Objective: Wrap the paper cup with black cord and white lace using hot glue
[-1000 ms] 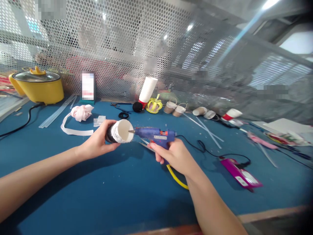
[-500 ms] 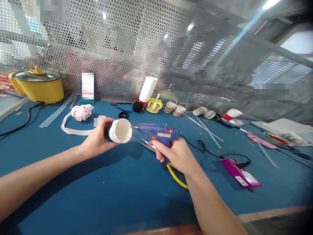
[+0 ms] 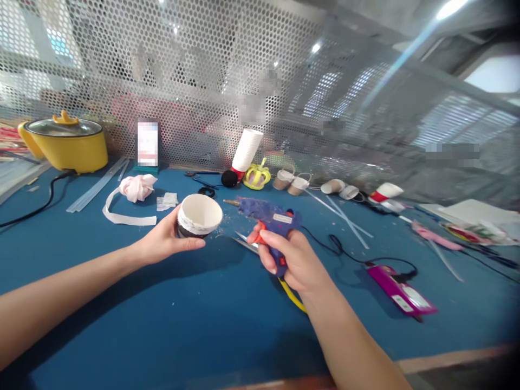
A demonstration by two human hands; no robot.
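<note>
A paper cup [image 3: 199, 223], white at the rim and dark lower down, is gripped from its left side by my left hand [image 3: 168, 238]. Its mouth tilts up toward me, and the pale inside shows. My right hand [image 3: 294, 254] is wrapped round the handle of a blue hot glue gun [image 3: 268, 214], with a finger at the orange trigger. The metal nozzle points left and sits just right of the cup's rim, apart from it. Behind the gun on the table lie scissors [image 3: 246, 244], partly hidden. A yellow strip [image 3: 293, 297] shows below my right hand.
A roll of white ribbon [image 3: 138, 188] lies at left, near a yellow electric pot [image 3: 67, 146] and a phone [image 3: 147, 143]. Along the mesh panel stand stacked cups [image 3: 247, 149], a yellow crown-like basket [image 3: 257, 176] and small cardboard tubs [image 3: 298, 185]. A purple power strip [image 3: 402, 290] lies right.
The cup has turned more upright, its mouth now facing upward. The glue gun has tilted, and its nozzle has moved up and away from the rim.
</note>
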